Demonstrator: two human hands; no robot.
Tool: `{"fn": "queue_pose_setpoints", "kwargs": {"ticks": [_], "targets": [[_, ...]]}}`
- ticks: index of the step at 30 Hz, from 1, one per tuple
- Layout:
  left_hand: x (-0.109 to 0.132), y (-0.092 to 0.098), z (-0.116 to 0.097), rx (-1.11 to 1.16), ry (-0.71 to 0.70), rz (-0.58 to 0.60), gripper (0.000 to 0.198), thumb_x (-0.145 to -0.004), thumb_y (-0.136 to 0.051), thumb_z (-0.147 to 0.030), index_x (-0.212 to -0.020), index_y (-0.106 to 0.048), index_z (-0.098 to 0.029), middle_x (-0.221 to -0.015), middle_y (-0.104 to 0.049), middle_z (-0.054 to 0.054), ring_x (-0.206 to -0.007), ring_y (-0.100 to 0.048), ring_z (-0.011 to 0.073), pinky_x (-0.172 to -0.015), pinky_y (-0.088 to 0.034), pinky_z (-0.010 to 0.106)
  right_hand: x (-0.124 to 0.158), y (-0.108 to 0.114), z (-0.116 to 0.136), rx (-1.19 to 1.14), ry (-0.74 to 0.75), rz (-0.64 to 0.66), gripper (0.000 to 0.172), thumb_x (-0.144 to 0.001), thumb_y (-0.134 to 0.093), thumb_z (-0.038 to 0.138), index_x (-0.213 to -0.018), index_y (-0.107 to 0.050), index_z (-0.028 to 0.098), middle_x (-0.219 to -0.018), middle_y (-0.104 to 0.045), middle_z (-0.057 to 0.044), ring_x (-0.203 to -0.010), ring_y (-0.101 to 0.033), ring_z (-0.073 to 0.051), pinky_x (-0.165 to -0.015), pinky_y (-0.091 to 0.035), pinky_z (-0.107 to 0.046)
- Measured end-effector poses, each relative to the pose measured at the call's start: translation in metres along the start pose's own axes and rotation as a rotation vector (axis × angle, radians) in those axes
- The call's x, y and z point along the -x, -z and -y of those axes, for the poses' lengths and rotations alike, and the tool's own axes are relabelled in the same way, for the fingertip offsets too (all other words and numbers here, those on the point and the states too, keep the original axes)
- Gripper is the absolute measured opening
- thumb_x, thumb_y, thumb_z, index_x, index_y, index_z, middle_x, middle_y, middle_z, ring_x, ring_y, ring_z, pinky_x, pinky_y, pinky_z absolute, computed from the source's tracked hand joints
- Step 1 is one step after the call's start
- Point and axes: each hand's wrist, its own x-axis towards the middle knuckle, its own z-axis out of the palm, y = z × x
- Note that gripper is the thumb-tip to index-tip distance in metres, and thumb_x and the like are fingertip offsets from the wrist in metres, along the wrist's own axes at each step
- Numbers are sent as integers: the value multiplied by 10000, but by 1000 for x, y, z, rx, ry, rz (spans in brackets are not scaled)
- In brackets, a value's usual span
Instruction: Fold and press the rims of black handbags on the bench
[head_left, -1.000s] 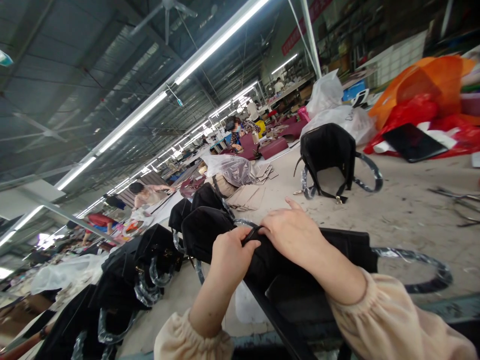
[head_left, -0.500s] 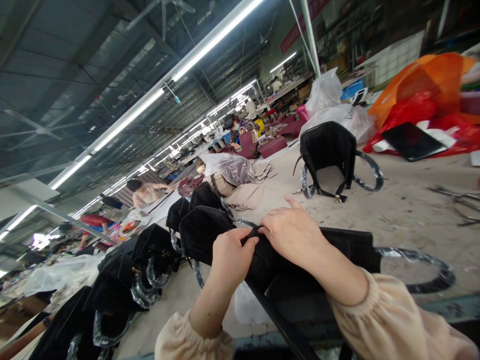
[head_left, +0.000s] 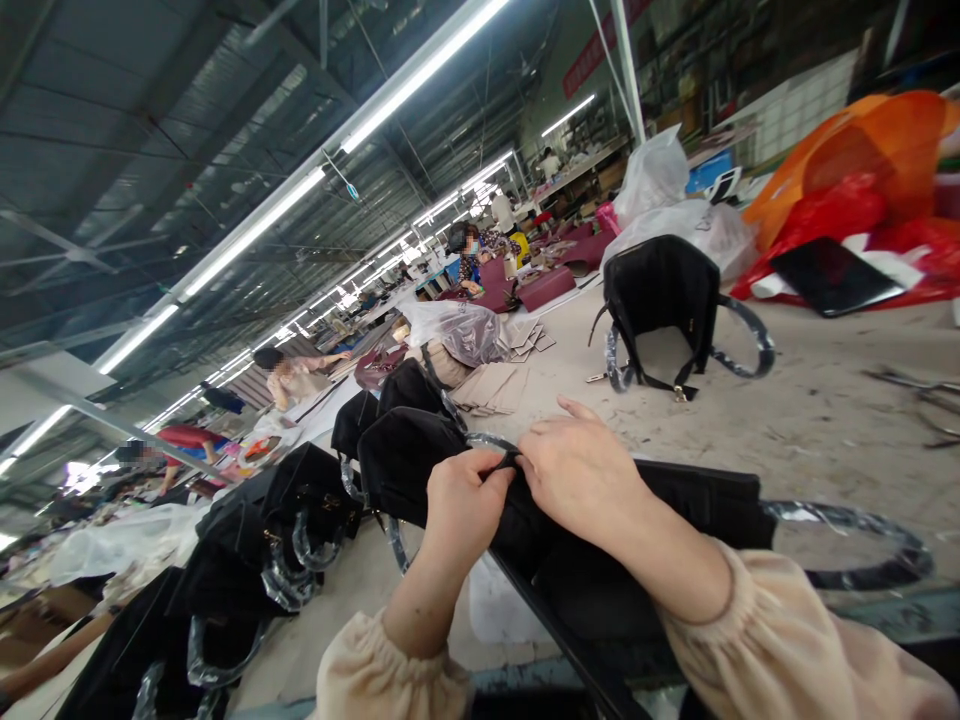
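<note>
A black handbag (head_left: 592,575) lies in front of me at the table's near edge, with a plastic-wrapped handle (head_left: 892,545) reaching out to the right. My left hand (head_left: 466,505) is closed, thumb and fingers pinching the bag's black edge. Close beside it, my right hand (head_left: 577,465) grips the same edge, its thumb raised and its fingertips partly hidden. Just what part of the bag sits between the fingers is hard to see. A long black strap (head_left: 559,640) runs down from the bag toward the table's front edge.
Another black handbag (head_left: 660,300) stands on the table (head_left: 817,420) beyond my hands. More black bags (head_left: 225,560) are lined up at left. Metal scissors (head_left: 919,390) lie at right, near a dark tablet (head_left: 836,275) and red plastic (head_left: 847,215). Beige pieces (head_left: 491,388) lie ahead.
My hands stay pinched on the bag edge, with the right hand shifted slightly left. The view has tilted slightly. In the background, a person at left has changed arm position.
</note>
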Motion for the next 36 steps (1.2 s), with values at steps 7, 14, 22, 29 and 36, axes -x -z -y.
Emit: {"fn": "queue_pose_setpoints", "kwargs": {"ticks": [7,14,22,29,36], "targets": [[-5,-4,6,83,40,2,126,-749,-593,-226,-675,-680,-174,-652,-653,-10,-639,-564,142,-597,-397,229,-2,-2,-11,-4,8,12,188,-855,-524,232,-730,-659,195,-783,-681,-49,-796,-621,-214,-869,-389,-361],[-7,-3,7,155,53,106,176,-781,-584,-268,-798,-727,-165,-761,-705,18,-726,-610,175,-628,-442,237,3,11,-22,-57,-6,113,193,-864,-509,306,-850,-687,233,-856,-702,-36,-808,-634,-217,-676,-404,-314],[-4,0,-3,157,-13,133,201,-808,-555,-218,-803,-746,-158,-860,-716,35,-853,-630,196,-779,-462,268,0,8,-22,-87,-1,92,214,-890,-499,298,-834,-698,241,-841,-713,-24,-813,-640,-208,-730,-420,-317],[-4,1,-1,164,-2,116,182,-790,-568,-220,-727,-729,-163,-742,-655,12,-749,-585,163,-683,-434,235,-3,-4,-16,-65,102,-27,214,-866,-487,189,-731,-653,190,-786,-698,-44,-757,-625,-193,-956,-355,-376],[-5,2,-1,104,-19,70,180,-751,-559,-187,-614,-667,-143,-621,-522,-13,-658,-505,128,-608,-373,221,-1,-5,-2,-39,106,-14,165,-783,-492,102,-742,-637,169,-758,-665,-49,-792,-612,-196,-983,-340,-368]]}}
